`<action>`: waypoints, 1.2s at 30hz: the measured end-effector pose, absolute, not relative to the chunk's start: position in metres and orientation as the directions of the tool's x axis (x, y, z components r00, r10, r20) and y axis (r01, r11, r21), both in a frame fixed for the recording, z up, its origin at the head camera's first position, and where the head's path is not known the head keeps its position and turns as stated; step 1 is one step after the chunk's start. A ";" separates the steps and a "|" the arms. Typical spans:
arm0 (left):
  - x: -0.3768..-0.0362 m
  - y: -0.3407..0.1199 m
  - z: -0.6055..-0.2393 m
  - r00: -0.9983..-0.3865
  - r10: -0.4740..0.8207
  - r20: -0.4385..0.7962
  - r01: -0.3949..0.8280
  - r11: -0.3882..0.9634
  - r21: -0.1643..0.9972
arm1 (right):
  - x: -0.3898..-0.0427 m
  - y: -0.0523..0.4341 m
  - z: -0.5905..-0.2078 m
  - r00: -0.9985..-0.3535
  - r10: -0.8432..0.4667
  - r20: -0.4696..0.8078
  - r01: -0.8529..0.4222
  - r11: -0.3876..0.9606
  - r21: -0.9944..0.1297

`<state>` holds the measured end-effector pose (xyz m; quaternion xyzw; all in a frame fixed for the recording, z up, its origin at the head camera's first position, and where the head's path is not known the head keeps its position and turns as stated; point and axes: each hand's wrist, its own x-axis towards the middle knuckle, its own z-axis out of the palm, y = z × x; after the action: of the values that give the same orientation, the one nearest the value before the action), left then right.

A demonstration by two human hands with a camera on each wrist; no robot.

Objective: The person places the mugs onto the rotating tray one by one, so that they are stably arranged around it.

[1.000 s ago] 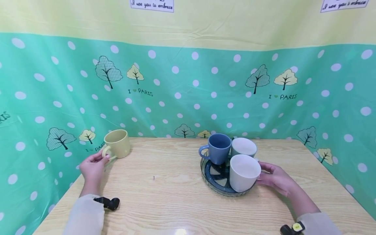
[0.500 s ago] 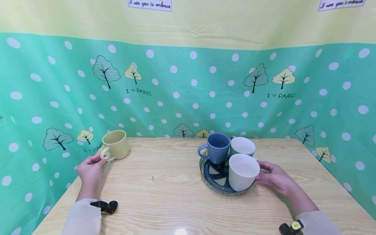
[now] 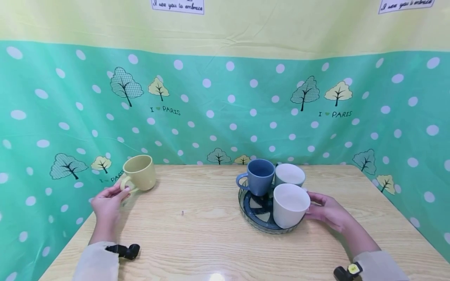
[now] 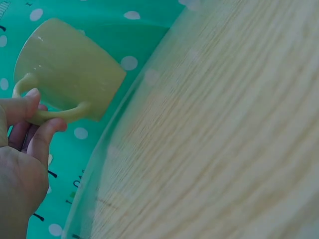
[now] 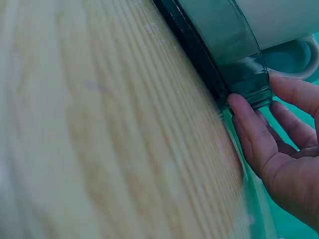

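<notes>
- Barely anything differs from a second ago: the left hand (image 3: 107,203) still pinches the handle of the yellow mug (image 3: 139,173), thumb on top and fingers curled under, as the left wrist view shows plainly with the left hand (image 4: 20,164) at the yellow mug (image 4: 67,69).
- That mug stands at the far left corner of the wooden table (image 3: 197,242), close to the green dotted backdrop (image 3: 225,113), in the same spot as before; it looks slightly tilted, though whether its base is off the wood cannot be told.
- Over on the other side, the right hand (image 3: 328,214) stays against the right edge of the dark glass tray (image 3: 256,222), beside the near white mug (image 3: 291,205).
- From the right wrist view, the right hand (image 5: 279,149) has its thumb tip pressed on the dark glass tray (image 5: 219,59) at the rim, with the other fingers lying fairly straight behind it near the near white mug (image 5: 291,55) handle; it does not clasp anything.
- On the tray the blue mug (image 3: 259,176) and the far white mug (image 3: 290,175) stand behind the near one, unmoved.
- Only the view has drifted a little: everything sits slightly further left in the head picture than it did.
</notes>
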<state>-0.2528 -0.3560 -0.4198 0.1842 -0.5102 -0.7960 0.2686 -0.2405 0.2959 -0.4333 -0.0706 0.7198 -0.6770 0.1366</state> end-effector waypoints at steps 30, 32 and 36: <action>-0.240 -0.337 -0.411 -0.831 -0.556 0.018 0.223 -0.304 0.926 | -0.243 0.296 -0.435 -0.952 -0.288 -0.100 0.079 0.085 -0.993; -0.239 -0.336 -0.411 -0.836 -0.549 0.021 0.226 -0.308 0.924 | -0.243 0.297 -0.435 -0.953 -0.287 -0.101 0.079 0.084 -0.993; -0.237 -0.333 -0.409 -0.847 -0.530 0.030 0.228 -0.313 0.922 | -0.242 0.297 -0.435 -0.954 -0.282 -0.103 0.081 0.087 -0.993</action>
<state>-0.2371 -0.3330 -0.4094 0.1410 -0.5355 -0.7980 0.2378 -0.2421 0.2969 -0.4346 -0.0691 0.7249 -0.6719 0.1352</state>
